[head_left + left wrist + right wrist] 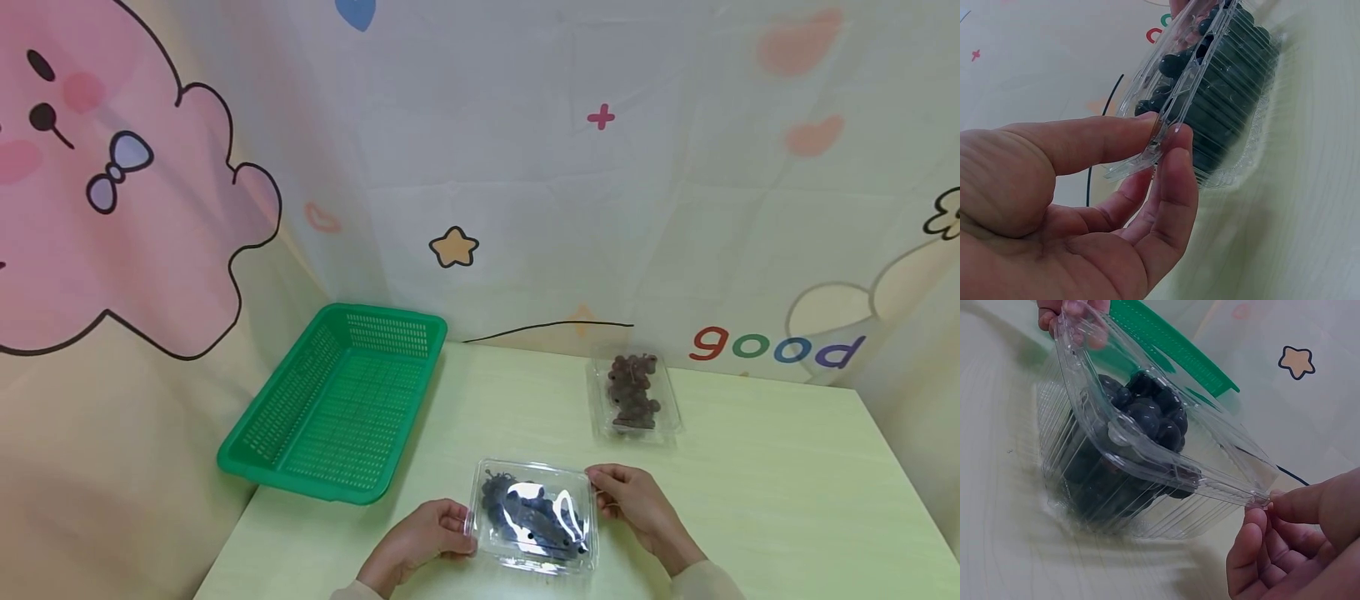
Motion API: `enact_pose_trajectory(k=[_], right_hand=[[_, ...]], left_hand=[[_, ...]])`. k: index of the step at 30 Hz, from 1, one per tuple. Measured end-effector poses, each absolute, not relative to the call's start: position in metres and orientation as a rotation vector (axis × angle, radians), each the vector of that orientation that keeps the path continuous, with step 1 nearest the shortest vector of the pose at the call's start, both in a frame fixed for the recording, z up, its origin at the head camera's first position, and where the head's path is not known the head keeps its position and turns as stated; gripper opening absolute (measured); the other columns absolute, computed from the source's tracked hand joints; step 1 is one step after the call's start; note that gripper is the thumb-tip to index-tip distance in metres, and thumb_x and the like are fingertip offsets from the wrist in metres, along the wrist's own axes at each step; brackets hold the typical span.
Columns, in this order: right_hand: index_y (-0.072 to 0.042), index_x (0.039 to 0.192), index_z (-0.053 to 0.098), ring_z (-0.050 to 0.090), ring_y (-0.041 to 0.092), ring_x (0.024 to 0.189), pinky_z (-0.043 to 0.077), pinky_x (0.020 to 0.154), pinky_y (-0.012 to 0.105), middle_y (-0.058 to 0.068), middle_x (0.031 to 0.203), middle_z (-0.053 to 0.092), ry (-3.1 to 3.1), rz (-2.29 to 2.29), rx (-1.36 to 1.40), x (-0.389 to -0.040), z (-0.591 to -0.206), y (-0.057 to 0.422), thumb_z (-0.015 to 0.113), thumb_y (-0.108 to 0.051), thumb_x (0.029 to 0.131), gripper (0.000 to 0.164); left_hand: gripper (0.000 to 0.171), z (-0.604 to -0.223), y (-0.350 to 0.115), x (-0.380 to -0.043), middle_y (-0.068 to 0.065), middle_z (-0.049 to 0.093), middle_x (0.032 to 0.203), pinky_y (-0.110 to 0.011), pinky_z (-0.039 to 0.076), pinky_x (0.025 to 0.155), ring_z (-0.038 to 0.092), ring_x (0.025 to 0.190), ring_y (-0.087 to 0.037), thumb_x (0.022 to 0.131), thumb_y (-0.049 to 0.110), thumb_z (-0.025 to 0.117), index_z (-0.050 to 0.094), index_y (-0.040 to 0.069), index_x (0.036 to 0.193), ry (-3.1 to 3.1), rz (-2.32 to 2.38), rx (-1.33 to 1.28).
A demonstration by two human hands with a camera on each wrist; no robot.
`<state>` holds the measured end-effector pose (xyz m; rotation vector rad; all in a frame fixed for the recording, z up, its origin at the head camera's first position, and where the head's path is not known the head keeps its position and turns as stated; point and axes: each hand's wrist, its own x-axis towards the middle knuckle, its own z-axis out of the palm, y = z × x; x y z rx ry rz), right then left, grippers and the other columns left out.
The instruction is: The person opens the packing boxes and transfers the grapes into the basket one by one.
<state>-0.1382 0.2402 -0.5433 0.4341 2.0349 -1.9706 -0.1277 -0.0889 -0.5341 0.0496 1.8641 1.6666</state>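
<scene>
Between the two hands is a clear plastic clamshell box (536,562) with dark grapes (1150,419) inside. Its lid lies over the grapes. The left hand (431,537) pinches the box's left rim; in the left wrist view the thumb is on the lid side and the fingers curl under the edge. At the far right corner, the right hand (633,504) pinches the rim between thumb and fingers, plain in the right wrist view. Another clear box (667,408) with reddish dark grapes (633,392) sits farther back, beyond the right hand.
A green plastic basket (352,400) with slotted walls stands at the left of the pale table (780,492), beyond the left hand. A printed curtain (525,167) hangs along the table's back and sides.
</scene>
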Motion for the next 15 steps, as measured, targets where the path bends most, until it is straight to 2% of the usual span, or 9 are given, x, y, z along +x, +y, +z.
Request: enact_pose_trajectory(k=[15], right_hand=[[0.008,0.116,0.067,0.055,0.014,0.071,0.049,0.059,0.024,0.003,0.086,0.062,2.034,-1.981,0.410,-0.1385,-0.5443,0.2408,0.059,-0.010,0.106,0.022]], left_hand=[[0.029,-0.5323,-0.0876,-0.1273,-0.010,0.065,0.090,-0.035,0.061,0.076,0.070,0.079,-0.019,0.087,-0.012,0.072,0.058,-0.009,0.112,1.880,1.654,0.053]])
